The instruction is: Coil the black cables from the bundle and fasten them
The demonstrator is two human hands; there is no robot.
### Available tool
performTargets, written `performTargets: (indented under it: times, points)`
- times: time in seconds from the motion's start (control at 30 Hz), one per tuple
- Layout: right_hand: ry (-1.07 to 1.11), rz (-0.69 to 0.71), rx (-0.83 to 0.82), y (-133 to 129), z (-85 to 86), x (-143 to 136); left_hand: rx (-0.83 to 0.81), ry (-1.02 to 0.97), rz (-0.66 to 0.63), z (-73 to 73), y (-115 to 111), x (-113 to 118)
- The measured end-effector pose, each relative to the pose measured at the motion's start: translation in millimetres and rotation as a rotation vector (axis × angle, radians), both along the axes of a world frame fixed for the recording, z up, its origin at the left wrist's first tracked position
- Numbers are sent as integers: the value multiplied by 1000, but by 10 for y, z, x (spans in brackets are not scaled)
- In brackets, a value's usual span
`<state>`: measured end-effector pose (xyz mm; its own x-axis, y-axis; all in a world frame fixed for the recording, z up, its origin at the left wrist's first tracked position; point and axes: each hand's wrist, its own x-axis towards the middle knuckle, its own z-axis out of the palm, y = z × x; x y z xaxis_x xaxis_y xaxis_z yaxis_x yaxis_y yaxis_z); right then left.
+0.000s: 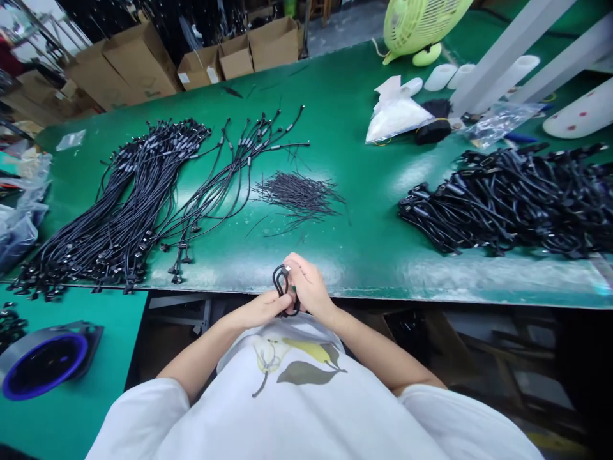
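Observation:
A looped black cable (279,279) is between my two hands at the table's front edge. My left hand (266,308) is closed on the lower part of the loop. On the upper right of the same cable, near its plug, my right hand (308,285) is closed. Beyond them lies a pile of short thin black ties (301,193). Long straight cables (129,198) spread in a large bundle at the left, with several looser ones (239,156) beside it. Folded, bundled cables (507,201) are heaped at the right.
The green table (364,255) runs across the view. At the back right are a yellow-green fan (421,25), a white plastic bag (395,118) and metal posts (507,51). Cardboard boxes (272,48) stand behind the table. A blue-rimmed bowl (79,358) sits lower left.

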<state>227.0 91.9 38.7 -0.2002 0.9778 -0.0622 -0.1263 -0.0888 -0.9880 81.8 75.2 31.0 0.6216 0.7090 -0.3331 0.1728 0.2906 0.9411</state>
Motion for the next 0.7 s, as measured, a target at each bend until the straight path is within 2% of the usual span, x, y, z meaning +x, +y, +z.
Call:
performTargets:
  times: [0.07, 0.13, 0.2, 0.27, 0.3, 0.4, 0.5, 0.6, 0.7]
  points:
    - [-165, 98, 97, 33, 22, 120, -92, -133, -7, 45, -84, 31]
    - [-265, 167, 231, 96, 77, 268, -286, -291, 8, 78, -151, 70]
    - [-403, 107, 443, 161, 162, 396, -435, -350, 92, 91, -164, 86]
    - [-607, 76, 715, 207, 247, 464, -385, -246, 190, 89, -118, 55]
    - [-716, 133, 852, 222, 276, 472, -303, -154, 212, 89, -80, 21]
    - [-1013, 508, 1117, 243, 279, 423, -122, 51, 106, 116, 25, -121]
    - [-1220, 704, 1157, 239, 196, 365, -110, 34, -3, 173, 52, -233]
    - [-1266, 787, 1132, 214, 124, 352, 31, 157, -49, 189, 15, -273]
    - [-1254, 822, 1010, 195, 75, 359, 180, 305, -56, 146, -11, -276]
